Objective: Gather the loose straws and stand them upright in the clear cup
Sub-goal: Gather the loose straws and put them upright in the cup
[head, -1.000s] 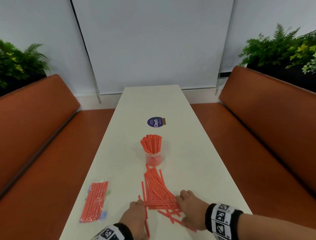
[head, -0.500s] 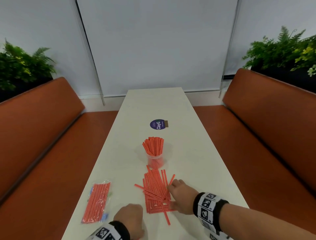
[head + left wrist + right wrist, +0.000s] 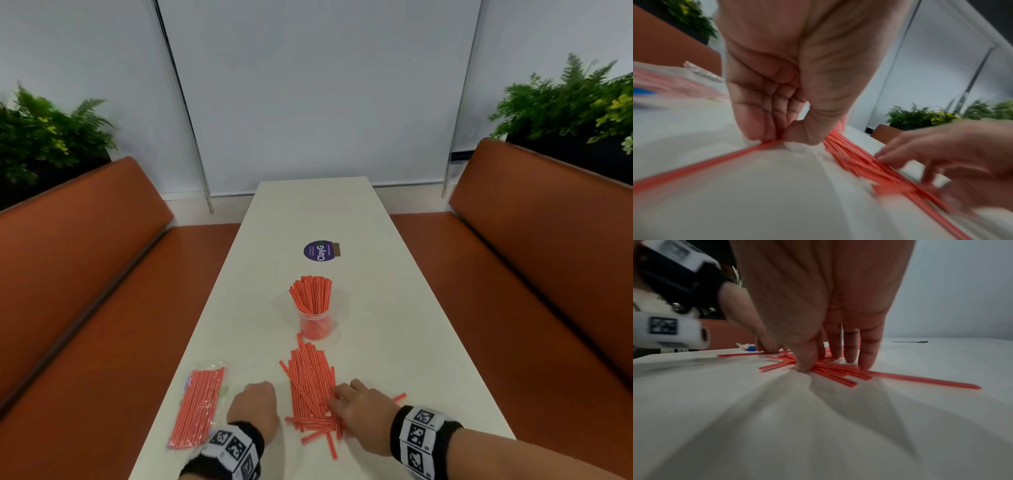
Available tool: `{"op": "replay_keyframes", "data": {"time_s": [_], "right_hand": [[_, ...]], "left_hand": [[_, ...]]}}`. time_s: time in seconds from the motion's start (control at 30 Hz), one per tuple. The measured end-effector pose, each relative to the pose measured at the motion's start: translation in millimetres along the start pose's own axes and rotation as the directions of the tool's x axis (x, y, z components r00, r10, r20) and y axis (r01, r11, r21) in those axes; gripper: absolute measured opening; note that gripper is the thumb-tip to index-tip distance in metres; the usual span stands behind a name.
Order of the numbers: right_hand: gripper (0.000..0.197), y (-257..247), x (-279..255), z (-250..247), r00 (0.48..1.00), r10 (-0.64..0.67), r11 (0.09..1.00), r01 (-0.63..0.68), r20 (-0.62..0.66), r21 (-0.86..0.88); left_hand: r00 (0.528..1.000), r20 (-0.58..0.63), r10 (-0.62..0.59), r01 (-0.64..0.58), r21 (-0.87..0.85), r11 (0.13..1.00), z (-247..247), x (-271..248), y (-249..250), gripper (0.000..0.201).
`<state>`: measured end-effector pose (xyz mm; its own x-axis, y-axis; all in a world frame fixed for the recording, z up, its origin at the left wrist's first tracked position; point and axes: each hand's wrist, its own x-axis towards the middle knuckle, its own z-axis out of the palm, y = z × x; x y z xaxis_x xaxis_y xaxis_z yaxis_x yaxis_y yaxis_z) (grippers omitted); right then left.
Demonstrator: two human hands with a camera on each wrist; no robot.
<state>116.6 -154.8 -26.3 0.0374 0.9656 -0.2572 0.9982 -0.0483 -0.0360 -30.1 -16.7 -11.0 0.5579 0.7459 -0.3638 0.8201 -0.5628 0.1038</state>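
Loose straws (image 3: 310,390) lie in a rough pile on the near part of the worktop (image 3: 394,308), just near of the clear cup (image 3: 315,325), which already stands packed with upright straws. Our right hand (image 3: 364,416) rests on the pile's right edge, fingers (image 3: 869,353) straight and spread, pressing the straws flat. Our left hand (image 3: 255,409) sits just left of the pile, fingers (image 3: 760,113) curled, pinching the end of a single stray straw (image 3: 705,164). A sealed packet of straws (image 3: 198,407) lies farther left. We judge the gathering step is in hand. Next we need to square the pile into a bundle, grip it and lift it to the cup.
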Motion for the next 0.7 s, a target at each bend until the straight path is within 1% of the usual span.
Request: {"op": "replay_keyframes", "data": {"time_s": [0.07, 0.17, 0.2, 0.27, 0.33, 0.4, 0.43, 0.47, 0.53, 0.57, 0.63, 0.7], "right_hand": [[0.04, -0.8, -3.5, -0.1, 1.0, -0.024, 1.0, 0.024, -0.001, -0.004], [0.048, -1.5, -6.7, -3.7, 0.999, -0.053, 0.999, 0.053, 0.013, 0.012], [0.051, -0.9, -7.7, -6.0, 1.0, -0.027, 1.0, 0.027, 0.016, 0.016], [0.051, 1.7, -11.7, -12.8, 0.996, 0.083, 0.996, -0.083, 0.031, 0.018], [0.05, 7.8, -18.0, -19.9, 0.973, 0.201, 0.98, -0.201, 0.11, -0.01], [0.049, 13.6, -22.2, -23.1, 0.952, 0.236, 0.971, -0.236, 0.197, -0.02], [0.048, 15.3, -22.6, -23.9, 0.95, 0.227, 0.973, -0.229, 0.217, -0.013], [0.045, 15.9, -22.3, -24.3, 0.955, 0.209, 0.977, -0.211, 0.213, -0.014], [0.035, 15.6, -15.7, -25.5, 0.969, 0.168, 0.986, -0.163, 0.181, -0.047], [0.03, 14.4, -10.6, -26.4, 0.975, 0.148, 0.988, -0.139, 0.166, -0.063], [0.023, 10.5, 0.7, -28.9, 0.983, 0.102, 0.991, -0.087, 0.153, -0.101], [0.021, 6.9, 11.8, -33.0, 0.988, 0.064, 0.988, -0.043, 0.139, -0.145]], "left_hand": [[0.999, -0.015, -0.039, 0.038, -0.059, 0.998, -6.8, 10.5, 5.6, 0.023], [0.999, -0.032, -0.035, 0.032, -0.108, 0.994, -12.8, 22.6, 23.1, 0.027], [0.999, -0.035, -0.017, 0.014, -0.102, 0.995, -13.9, 25.8, 30.0, 0.029], [0.999, -0.04, 0.02, -0.023, -0.062, 0.998, -14.4, 29.6, 43.2, 0.037], [1.0, -0.017, 0.004, -0.005, -0.067, 0.998, -9.1, 33.4, 53.1, 0.051], [0.999, -0.007, 0.04, -0.041, -0.09, 0.995, 0.6, 37.2, 58.3, 0.064], [0.998, -0.013, 0.063, -0.064, -0.098, 0.993, 3.7, 36.6, 60.4, 0.066], [0.995, -0.025, 0.097, -0.099, -0.091, 0.991, 8.2, 37.9, 62.2, 0.063], [0.987, -0.048, 0.153, -0.157, -0.099, 0.983, 14.4, 36.4, 64.6, 0.055], [0.984, -0.051, 0.172, -0.176, -0.116, 0.977, 16.6, 33.9, 65.7, 0.055], [0.981, -0.073, 0.182, -0.191, -0.158, 0.969, 20.9, 28.8, 67.9, 0.057], [0.98, -0.095, 0.175, -0.19, -0.186, 0.964, 23.5, 25.3, 70.2, 0.059]]}}
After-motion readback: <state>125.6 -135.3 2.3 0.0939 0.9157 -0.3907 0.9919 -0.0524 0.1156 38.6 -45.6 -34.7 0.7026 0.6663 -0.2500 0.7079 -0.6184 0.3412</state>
